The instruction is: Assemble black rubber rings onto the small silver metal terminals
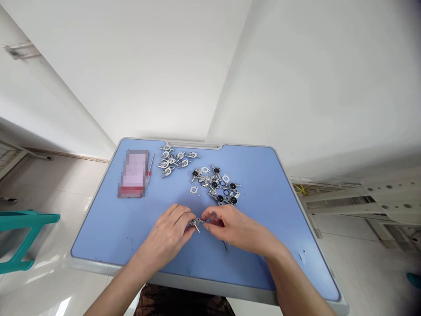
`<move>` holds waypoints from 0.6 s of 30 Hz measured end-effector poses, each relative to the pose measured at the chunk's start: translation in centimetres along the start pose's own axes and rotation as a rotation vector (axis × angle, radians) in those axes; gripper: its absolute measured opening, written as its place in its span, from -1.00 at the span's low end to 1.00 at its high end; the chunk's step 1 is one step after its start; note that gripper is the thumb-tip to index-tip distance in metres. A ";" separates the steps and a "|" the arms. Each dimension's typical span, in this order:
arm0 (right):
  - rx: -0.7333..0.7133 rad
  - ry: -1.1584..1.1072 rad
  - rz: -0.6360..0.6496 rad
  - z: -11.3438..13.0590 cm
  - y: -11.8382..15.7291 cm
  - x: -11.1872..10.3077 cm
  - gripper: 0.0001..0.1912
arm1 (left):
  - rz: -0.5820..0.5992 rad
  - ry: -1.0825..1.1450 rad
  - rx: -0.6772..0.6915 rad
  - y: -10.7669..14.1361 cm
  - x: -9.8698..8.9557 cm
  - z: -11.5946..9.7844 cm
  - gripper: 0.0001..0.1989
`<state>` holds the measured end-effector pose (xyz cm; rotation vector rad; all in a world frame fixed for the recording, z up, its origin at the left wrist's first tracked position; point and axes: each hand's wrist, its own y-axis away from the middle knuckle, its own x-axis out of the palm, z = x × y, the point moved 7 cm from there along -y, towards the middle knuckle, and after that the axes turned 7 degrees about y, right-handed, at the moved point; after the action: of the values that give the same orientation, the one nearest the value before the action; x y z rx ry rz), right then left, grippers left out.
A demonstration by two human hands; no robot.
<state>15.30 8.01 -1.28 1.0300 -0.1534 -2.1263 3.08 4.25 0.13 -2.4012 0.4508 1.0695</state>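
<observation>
My left hand point(171, 230) is closed on a small metal valve point(194, 223) with a thin tube sticking out toward me. My right hand point(235, 228) is closed too, its thumb and forefinger at the valve's right end. A screwdriver point(215, 217) with a clear handle is tucked in that same hand, its thin shaft pointing down toward the table. Just beyond the hands lies a loose group of valve parts: metal bodies with black round discs point(214, 184), flat oval plates point(194, 190) and dark rings point(226, 192).
Several similar metal valves point(167, 171) lie in a cluster at the back of the blue table point(108, 228). A blurred phone point(134, 173) and a thin pen-like stick point(150, 169) are on the left. A green stool point(23, 239) stands left of the table; white walls rise behind.
</observation>
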 end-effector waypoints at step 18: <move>-0.079 -0.438 -0.149 0.6 -0.8 0.0 -0.75 | -0.278 0.042 0.089 0.1 -2.6 -0.2 -0.86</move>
<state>14.37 8.44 -1.20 0.5314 -0.2057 -2.4488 1.47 4.35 2.16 -2.3267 0.1667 0.8596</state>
